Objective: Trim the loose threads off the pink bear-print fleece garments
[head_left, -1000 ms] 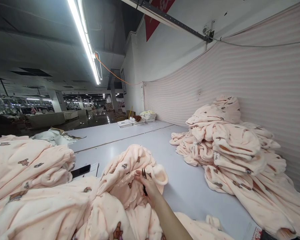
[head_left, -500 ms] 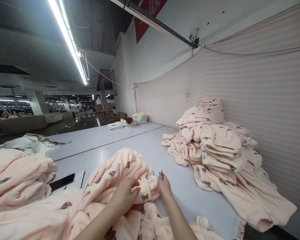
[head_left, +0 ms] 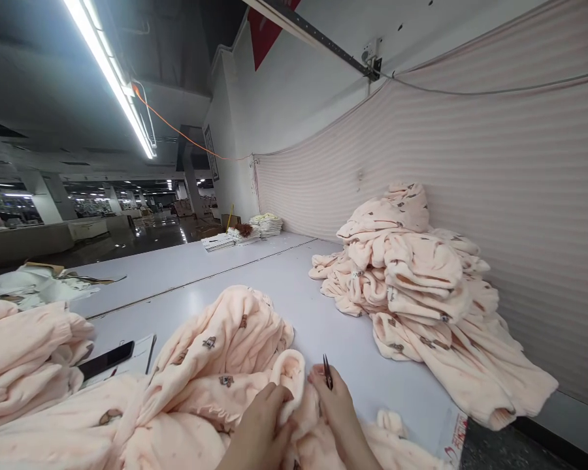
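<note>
Head view, pale table (head_left: 340, 333), striped curtain (head_left: 313, 183), left fingers (head_left: 277, 394) gripping pink garment (head_left: 245, 365), right fingers (head_left: 318, 373) holding pointed tool (head_left: 328, 373)

Hands, two, lower centre: left hand (head_left: 262, 418) and right hand (head_left: 337, 395), dark pointed tool (head_left: 328, 373), one, lower centre, black phone (head_left: 106, 360), one, lower left, tall pink garment heap (head_left: 421, 267), one, right, red banner (head_left: 269, 36), one, top centre, orange cord (head_left: 175, 129), one, upper left

The garment (head_left: 245, 329), lower centre, looks matt, fleecy cloth; the snips (head_left: 328, 374), dark metal; the desk (head_left: 323, 334), smooth, faintly glossy; the phone (head_left: 108, 361), lower left, glossy black.
</note>
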The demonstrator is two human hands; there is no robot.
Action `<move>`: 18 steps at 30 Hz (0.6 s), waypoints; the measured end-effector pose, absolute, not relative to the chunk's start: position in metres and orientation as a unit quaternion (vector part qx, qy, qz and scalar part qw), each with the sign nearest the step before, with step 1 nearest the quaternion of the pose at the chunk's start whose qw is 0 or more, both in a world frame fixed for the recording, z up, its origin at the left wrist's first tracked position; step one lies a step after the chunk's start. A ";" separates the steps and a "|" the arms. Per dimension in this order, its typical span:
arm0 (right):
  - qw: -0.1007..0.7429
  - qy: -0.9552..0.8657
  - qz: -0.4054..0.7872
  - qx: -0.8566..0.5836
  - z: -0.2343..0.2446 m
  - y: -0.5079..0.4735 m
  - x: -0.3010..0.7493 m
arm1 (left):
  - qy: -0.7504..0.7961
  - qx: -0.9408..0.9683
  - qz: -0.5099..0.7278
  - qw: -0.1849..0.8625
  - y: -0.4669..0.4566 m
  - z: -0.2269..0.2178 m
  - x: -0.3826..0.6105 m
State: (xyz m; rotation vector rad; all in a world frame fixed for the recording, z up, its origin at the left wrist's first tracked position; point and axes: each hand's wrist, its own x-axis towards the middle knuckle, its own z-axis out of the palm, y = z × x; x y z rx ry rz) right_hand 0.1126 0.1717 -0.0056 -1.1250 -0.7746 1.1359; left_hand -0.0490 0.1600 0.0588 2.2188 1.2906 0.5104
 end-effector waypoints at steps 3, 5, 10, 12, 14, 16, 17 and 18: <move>0.639 -0.317 0.493 -0.499 -0.001 0.187 0.114 | 0.442 0.863 0.145 0.196 0.150 0.052 -0.045; 0.638 -0.309 0.512 -0.486 0.001 0.190 0.110 | 0.434 0.875 0.124 0.177 0.147 0.047 -0.045; 0.646 -0.282 0.559 -0.436 0.009 0.172 0.109 | 0.456 0.850 0.174 0.199 0.147 0.038 -0.050; 0.652 -0.281 0.564 -0.422 0.013 0.165 0.111 | 0.479 0.819 0.207 0.238 0.148 0.038 -0.049; 0.655 -0.284 0.563 -0.416 0.018 0.159 0.111 | 0.498 0.799 0.209 0.266 0.149 0.040 -0.046; 0.658 -0.289 0.555 -0.418 0.021 0.155 0.110 | 0.496 0.805 0.193 0.263 0.149 0.043 -0.044; 0.660 -0.293 0.550 -0.421 0.022 0.153 0.110 | 0.493 0.812 0.182 0.253 0.148 0.045 -0.043; 0.660 -0.297 0.544 -0.425 0.024 0.152 0.110 | 0.489 0.820 0.177 0.241 0.147 0.046 -0.044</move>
